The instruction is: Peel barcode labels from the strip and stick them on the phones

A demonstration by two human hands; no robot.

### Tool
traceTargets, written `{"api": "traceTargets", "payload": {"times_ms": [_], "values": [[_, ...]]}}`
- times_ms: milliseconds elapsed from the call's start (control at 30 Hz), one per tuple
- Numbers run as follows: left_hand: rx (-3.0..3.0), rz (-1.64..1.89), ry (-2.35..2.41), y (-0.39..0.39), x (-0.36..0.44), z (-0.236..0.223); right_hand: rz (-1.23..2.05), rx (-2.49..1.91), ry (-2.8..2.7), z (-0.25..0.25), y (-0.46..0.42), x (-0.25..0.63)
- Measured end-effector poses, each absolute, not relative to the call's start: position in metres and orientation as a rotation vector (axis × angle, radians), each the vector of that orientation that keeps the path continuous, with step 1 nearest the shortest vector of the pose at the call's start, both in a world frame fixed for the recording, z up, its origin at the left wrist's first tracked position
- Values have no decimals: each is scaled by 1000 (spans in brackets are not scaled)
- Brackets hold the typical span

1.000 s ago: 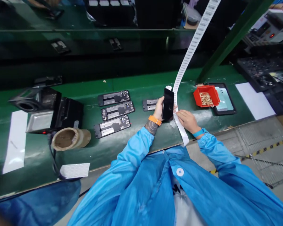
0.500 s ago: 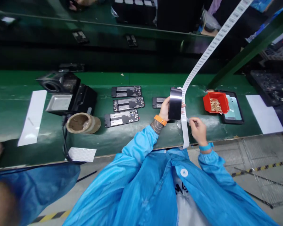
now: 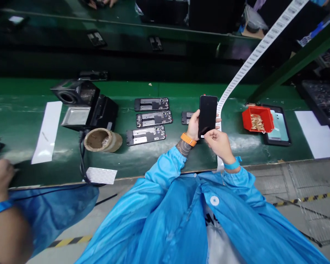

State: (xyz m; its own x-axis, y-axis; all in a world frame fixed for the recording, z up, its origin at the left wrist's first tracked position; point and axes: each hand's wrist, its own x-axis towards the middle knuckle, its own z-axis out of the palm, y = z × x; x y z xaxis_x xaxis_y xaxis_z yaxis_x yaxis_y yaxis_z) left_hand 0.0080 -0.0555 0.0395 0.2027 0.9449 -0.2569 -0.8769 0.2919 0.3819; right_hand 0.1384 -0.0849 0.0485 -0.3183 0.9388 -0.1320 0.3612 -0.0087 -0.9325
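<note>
My left hand (image 3: 193, 126) is wrapped round a black smartphone (image 3: 208, 114), its dark screen facing up. Over the phone's lower edge, my right hand (image 3: 217, 142) pinches a small white label (image 3: 202, 136); whether the label touches the screen I cannot tell. A long strip of printed labels (image 3: 238, 77) runs from the upper right down behind the phone and my right hand to the bench edge. Left of my hands lie several opened phone frames (image 3: 154, 118) with bare circuit boards. One more phone frame (image 3: 186, 118) is partly hidden behind my left hand.
A red bin (image 3: 257, 119) of small tan pieces stands at right, beside a black tray (image 3: 284, 124) with a pale phone panel. To the left are a black soldering-iron stand (image 3: 78, 95) and a cardboard tube (image 3: 103, 140). A co-worker's hand (image 3: 0, 178) rests at far left.
My right hand has moved left and up from beside the strip to the phone's bottom edge, with a white label now visible at its fingertips. The co-worker's hand has come further into view.
</note>
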Motion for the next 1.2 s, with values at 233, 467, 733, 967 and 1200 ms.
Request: {"api": "traceTargets", "payload": {"times_ms": [233,467,733,967,1200], "values": [[190,1303,412,-54,7,32,1280,-1377,-1742,51,-83,139],[164,1298,474,-56,11,38,1183,-1412,-1825,47,-83,138],[80,1354,375,-57,8,36,724,-1500,-1966,38,-74,150],[-38,1600,522,-52,17,34,544,-1081,-2060,25,-83,159],[170,1529,794,-50,-23,36,1120,-1199,-1440,23,-58,182]]}}
